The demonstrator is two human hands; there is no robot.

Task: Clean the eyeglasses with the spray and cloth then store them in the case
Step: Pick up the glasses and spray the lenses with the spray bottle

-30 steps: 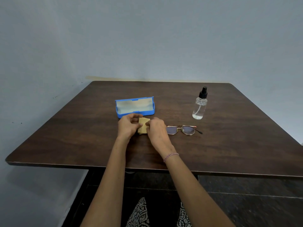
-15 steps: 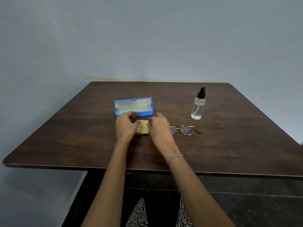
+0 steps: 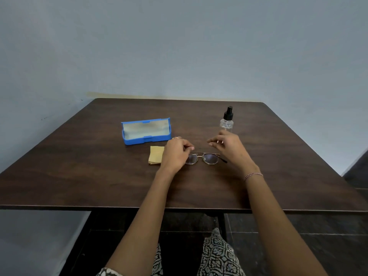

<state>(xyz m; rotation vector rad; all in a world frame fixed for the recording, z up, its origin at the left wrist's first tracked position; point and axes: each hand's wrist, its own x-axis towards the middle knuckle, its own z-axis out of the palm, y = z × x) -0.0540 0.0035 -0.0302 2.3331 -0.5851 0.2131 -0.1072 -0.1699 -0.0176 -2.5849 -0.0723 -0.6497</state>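
The eyeglasses (image 3: 207,158) lie flat on the dark wooden table (image 3: 79,166), lenses toward me. My left hand (image 3: 176,154) covers their left end with curled fingers; whether it pinches the frame is hidden. My right hand (image 3: 227,146) hovers just above and behind their right end, fingers loosely bent, holding nothing. The folded yellow cloth (image 3: 156,155) lies free on the table just left of my left hand. Behind the cloth sits the blue case (image 3: 146,131), open. The clear spray bottle (image 3: 227,119) with a black nozzle stands upright behind my right hand.
The table backs onto a grey wall. Its near edge runs across just in front of my forearms. My patterned clothing shows below the table edge.
Both hands let go of the yellow cloth, which now lies on the table. They moved right to the eyeglasses, the left to the left end, the right over the right end.
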